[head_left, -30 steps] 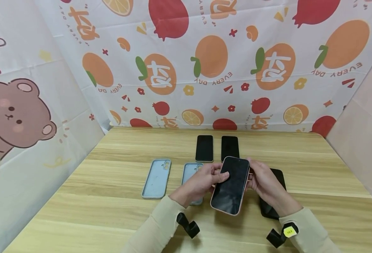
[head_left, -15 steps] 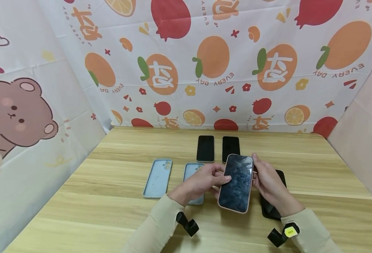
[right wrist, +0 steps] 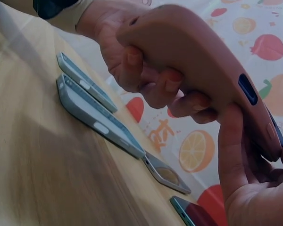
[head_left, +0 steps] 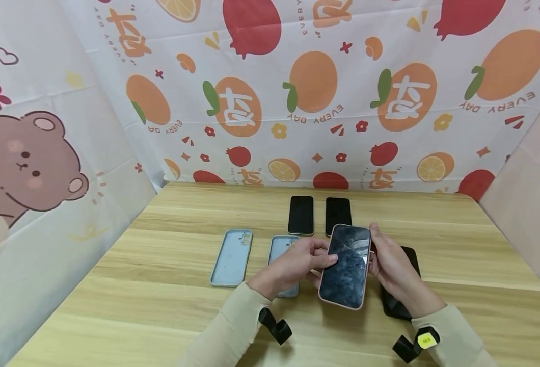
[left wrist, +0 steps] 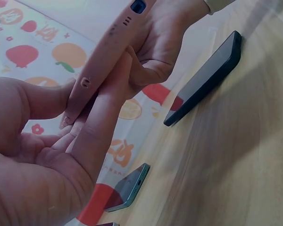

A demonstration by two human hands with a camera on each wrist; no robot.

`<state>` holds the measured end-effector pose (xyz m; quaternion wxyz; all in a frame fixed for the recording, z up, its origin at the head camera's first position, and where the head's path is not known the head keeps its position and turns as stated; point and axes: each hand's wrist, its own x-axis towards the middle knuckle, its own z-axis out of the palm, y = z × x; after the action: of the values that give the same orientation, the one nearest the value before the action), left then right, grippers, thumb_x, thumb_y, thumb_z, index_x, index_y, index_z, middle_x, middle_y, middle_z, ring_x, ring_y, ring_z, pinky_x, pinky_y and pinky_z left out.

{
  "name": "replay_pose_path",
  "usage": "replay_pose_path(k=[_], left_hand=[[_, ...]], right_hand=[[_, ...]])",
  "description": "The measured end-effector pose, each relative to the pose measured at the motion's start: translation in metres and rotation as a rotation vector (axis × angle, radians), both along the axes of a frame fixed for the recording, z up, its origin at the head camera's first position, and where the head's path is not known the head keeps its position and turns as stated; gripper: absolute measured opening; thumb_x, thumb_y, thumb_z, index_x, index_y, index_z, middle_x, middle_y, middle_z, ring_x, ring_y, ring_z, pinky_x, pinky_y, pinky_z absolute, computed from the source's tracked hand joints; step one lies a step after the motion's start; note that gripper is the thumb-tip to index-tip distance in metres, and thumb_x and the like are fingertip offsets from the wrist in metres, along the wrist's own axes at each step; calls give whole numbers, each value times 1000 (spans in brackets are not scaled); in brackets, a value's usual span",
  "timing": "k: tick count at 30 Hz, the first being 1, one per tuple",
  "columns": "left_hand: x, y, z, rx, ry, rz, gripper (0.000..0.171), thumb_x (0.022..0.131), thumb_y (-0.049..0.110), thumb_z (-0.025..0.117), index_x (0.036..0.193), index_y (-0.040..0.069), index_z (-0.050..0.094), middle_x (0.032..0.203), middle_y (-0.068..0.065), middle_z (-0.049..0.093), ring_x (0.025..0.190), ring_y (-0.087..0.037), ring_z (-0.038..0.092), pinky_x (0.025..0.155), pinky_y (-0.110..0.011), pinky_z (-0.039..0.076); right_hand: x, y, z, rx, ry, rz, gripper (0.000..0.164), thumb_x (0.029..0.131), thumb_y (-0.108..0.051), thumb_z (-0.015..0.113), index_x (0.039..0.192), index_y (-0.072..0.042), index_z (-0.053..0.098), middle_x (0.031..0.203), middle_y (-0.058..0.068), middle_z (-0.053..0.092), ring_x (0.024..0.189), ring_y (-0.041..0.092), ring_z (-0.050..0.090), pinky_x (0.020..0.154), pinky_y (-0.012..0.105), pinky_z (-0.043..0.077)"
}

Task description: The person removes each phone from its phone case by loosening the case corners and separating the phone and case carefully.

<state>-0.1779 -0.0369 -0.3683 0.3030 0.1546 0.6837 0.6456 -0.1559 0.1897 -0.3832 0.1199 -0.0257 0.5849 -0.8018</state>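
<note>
A phone [head_left: 349, 278] in a pink case [right wrist: 193, 52] is held above the table, tilted, screen toward me in the head view. My left hand [head_left: 299, 261] grips its left edge, thumb on the screen and fingers behind the case. My right hand [head_left: 395, 270] pinches the upper right edge, its thumb near the top corner. In the right wrist view a dark phone edge shows along the case's rim at that corner; how fully it sits in the case I cannot tell. A light blue phone case [head_left: 280, 246] lies partly hidden under my left hand and wrist.
Another light blue case [head_left: 231, 259] lies further left, inner side up. Two dark phones [head_left: 301, 215] [head_left: 338, 211] lie side by side at the back. A larger dark phone [head_left: 396, 308] lies partly hidden under my right hand. A printed cloth [head_left: 270, 102] hangs behind the table [head_left: 160, 306].
The cased phone has shifted slightly right and turned a little, so its screen now catches reflections. My right thumb has moved a little up along the edge. Both hands keep holding it.
</note>
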Motion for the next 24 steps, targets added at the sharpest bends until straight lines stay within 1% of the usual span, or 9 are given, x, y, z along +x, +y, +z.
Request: replay_pose_path(k=[2, 4, 7, 10, 13, 15, 17, 20, 24], left_hand=[[1, 1, 1, 5, -3, -5, 21, 98, 19, 62, 115, 5, 63, 83, -3, 68, 75, -16, 69, 59, -28, 59], [2, 1, 1, 14, -7, -12, 20, 99, 17, 61, 113, 4, 63, 83, -2, 69, 74, -15, 69, 58, -28, 58], [3, -1, 0, 33, -12, -29, 19, 100, 15, 59, 112, 2, 63, 84, -1, 71, 73, -15, 70, 56, -28, 58], [4, -3, -1, 59, -24, -52, 20, 101, 13, 56, 115, 2, 63, 85, 0, 72, 72, -14, 70, 55, -28, 57], [4, -4, -1, 78, -42, -69, 21, 102, 12, 55, 118, 2, 62, 85, 1, 72, 72, -13, 70, 54, -29, 56], [4, -5, -1, 84, -49, -65, 22, 102, 12, 54, 118, 1, 61, 85, 1, 72, 73, -13, 69, 55, -29, 57], [4, -5, -1, 83, -50, -37, 22, 102, 13, 54, 118, -1, 60, 84, 1, 71, 74, -13, 68, 56, -28, 57], [4, -4, -1, 70, -42, 35, 25, 101, 16, 56, 118, -2, 59, 86, 0, 70, 77, -13, 67, 58, -27, 57], [4, -2, -1, 32, -34, 124, 28, 100, 20, 59, 118, -1, 59, 90, -3, 69, 78, -14, 67, 61, -27, 58]], right_hand=[[2, 0, 1, 13, -4, -1, 48, 101, -57, 33, 96, -14, 55, 63, -10, 53, 49, 1, 46, 50, 16, 47], [5, 0, 1, 10, -6, 6, 49, 100, -57, 34, 96, -15, 58, 62, -9, 55, 51, 2, 50, 54, 18, 49], [9, 0, 1, -44, 3, 59, 48, 103, -53, 32, 105, -15, 60, 76, -8, 65, 66, 4, 63, 64, 21, 55], [12, 1, 1, -129, 6, 124, 45, 104, -49, 32, 115, -15, 59, 97, -6, 69, 83, 5, 68, 73, 24, 57], [15, 2, 1, -158, 5, 150, 42, 105, -47, 32, 117, -16, 58, 101, -6, 68, 85, 5, 67, 73, 23, 57], [17, 1, 1, -145, 6, 152, 42, 105, -45, 33, 121, -15, 58, 104, -6, 68, 88, 5, 67, 74, 23, 57], [20, -1, 1, -112, 10, 157, 44, 106, -44, 35, 131, -12, 54, 111, -6, 68, 94, 6, 67, 78, 24, 58], [24, -5, 1, -27, 20, 165, 54, 106, -41, 38, 143, -2, 41, 119, -3, 66, 102, 9, 66, 84, 27, 58], [28, -9, 0, 88, 20, 156, 65, 106, -39, 42, 145, 12, 31, 118, 1, 65, 103, 13, 66, 85, 30, 59]])
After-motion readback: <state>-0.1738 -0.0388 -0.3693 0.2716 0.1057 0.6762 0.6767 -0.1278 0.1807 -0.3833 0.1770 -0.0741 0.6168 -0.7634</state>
